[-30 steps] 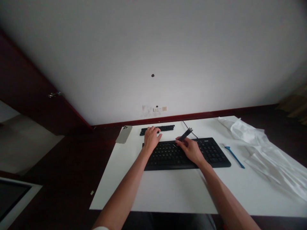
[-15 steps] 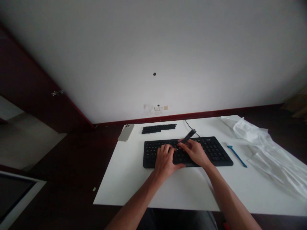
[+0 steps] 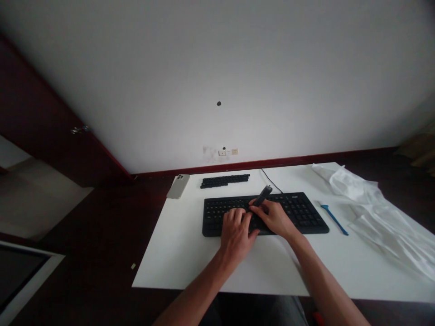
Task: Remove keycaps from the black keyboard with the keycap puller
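Observation:
A black computer keyboard (image 3: 214, 222) lies in the middle of the white table (image 3: 183, 267), with my two hands on its centre. My right hand (image 3: 273, 218) grips a slim dark tool (image 3: 262, 196), whose tip points up and away from me, above the keys. My left hand (image 3: 236, 235) rests with curled fingers on the keys beside the right hand, holding nothing I can see. The hands hide the keys beneath them.
Behind the keyboard lie a strip of black keycaps (image 3: 224, 181) and a silver phone (image 3: 178, 186). A black cable (image 3: 270, 182) runs to the back edge. On the right are a blue tool (image 3: 334, 220) and crumpled white plastic sheeting (image 3: 370, 213).
My left hand has moved from the keyboard's back edge towards me and onto the keys. The dark tool stays in my right hand, and the view has shifted slightly.

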{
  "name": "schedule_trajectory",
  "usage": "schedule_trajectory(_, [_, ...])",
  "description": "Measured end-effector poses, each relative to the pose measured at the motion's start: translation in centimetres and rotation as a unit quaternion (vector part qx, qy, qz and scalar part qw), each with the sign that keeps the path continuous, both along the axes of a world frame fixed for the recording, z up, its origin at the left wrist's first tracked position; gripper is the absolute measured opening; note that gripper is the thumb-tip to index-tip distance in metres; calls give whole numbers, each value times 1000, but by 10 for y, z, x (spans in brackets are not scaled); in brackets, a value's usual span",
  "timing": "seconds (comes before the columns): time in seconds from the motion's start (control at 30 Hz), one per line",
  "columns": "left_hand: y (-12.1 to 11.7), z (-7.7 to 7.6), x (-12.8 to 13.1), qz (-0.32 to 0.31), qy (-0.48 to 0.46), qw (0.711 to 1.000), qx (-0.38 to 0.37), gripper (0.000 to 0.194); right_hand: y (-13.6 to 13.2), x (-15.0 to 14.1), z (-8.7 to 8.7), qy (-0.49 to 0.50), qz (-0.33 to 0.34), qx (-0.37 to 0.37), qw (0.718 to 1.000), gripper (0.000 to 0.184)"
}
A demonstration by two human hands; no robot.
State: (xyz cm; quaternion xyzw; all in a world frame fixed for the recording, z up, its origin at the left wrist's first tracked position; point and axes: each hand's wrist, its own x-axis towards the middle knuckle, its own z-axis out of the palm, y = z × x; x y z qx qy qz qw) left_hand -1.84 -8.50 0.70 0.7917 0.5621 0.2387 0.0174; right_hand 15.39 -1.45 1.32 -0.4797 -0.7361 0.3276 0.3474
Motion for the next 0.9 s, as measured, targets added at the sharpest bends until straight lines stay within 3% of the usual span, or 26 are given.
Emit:
schedule_trajectory(0.17, [-18, -5, 6, 16, -19, 1000, -11, 59, -4, -2, 16, -55, 54, 26, 997, 26])
schedule_trajectory(0.6, [-19, -8, 7, 18, -8, 1000, -10, 58, 16, 9, 43, -111, 209, 9, 972, 26])
schedule_trajectory(0.73, [-19, -8, 8, 26, -9, 1000, -11, 58, 22, 13, 38, -103, 225, -4, 969, 24])
schedule_trajectory(0.9, [-19, -7, 9, 28, 2, 1000, -13, 63, 30, 23, 20, -20, 203, -58, 977, 30])
